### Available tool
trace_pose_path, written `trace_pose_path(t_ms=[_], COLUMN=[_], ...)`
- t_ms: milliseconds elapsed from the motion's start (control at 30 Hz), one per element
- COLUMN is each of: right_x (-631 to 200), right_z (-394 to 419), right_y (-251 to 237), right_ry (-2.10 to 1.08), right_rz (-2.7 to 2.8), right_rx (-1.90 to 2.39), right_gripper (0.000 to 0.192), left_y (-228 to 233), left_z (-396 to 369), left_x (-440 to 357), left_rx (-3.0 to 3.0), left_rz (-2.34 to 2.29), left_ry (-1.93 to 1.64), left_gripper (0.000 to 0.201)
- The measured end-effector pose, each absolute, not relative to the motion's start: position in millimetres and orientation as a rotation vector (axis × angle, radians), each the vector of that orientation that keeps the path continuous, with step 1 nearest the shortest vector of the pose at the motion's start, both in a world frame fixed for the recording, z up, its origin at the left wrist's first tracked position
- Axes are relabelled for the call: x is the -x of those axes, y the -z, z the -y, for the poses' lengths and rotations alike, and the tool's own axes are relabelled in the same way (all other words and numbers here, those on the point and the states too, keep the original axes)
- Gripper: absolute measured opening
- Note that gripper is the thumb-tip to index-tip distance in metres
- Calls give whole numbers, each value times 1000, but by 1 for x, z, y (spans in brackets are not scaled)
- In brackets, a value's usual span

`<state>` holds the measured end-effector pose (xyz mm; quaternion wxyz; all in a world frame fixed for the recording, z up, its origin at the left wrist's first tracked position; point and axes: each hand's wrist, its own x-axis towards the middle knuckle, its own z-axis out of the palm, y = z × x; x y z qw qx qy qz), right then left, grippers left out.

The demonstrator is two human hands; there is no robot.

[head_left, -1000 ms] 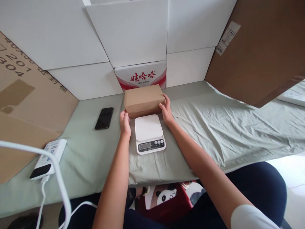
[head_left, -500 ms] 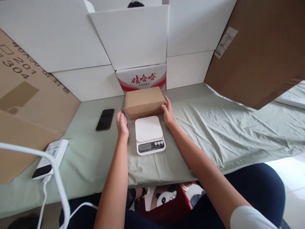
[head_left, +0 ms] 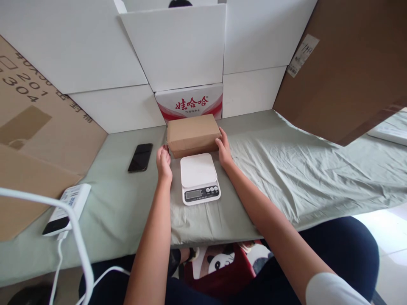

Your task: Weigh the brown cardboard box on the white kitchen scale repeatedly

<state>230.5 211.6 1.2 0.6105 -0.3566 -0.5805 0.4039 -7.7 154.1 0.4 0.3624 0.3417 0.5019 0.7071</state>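
Nearest the camera, the person's dark trousers (head_left: 333,250) filled the lower edge, and a red item with a panda print (head_left: 222,264) lay under the table edge; a white cable (head_left: 74,237) curved across the lower left corner, and a second cable ran up to a white power bank (head_left: 66,208) lying on the grey-green cloth (head_left: 302,178) that covered the table.

Both forearms extended forward over the cloth; between them sat a white kitchen scale (head_left: 199,178), display and buttons facing the person, platform bare.

The left hand (head_left: 164,163) was positioned just left of the scale, fingers curled loosely, fingertips at the near left corner of the cardboard box (head_left: 192,134); whether they touched the box could not be determined; the hand held nothing. The right hand (head_left: 224,150) lay flat and open against the right end of the box, fingers touching its side; it enclosed nothing.

The box rested on the cloth directly behind the scale, closed, long side toward the person, near face just beside the rear edge of the scale.

A black phone (head_left: 140,157) lay face up on the cloth to the left of the left hand, well apart from the box.

Behind the box stood a white carton with red lettering (head_left: 190,103); white panels (head_left: 178,46) formed the back wall; brown cardboard sheets leaned at the left (head_left: 38,127) and upper right (head_left: 349,72).
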Motion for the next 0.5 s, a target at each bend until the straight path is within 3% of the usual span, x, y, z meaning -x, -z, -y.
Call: trace_pose_path(t_ms=[500], right_x=[-229], right_z=[-209], right_y=[-3], right_ry=[-925], right_rz=[1350], right_rx=[848], right_gripper=[77], left_y=[3], left_z=[-156], left_x=[6], left_rx=[-916], left_rz=[-1268], left_ry=[-1784], left_gripper=[67])
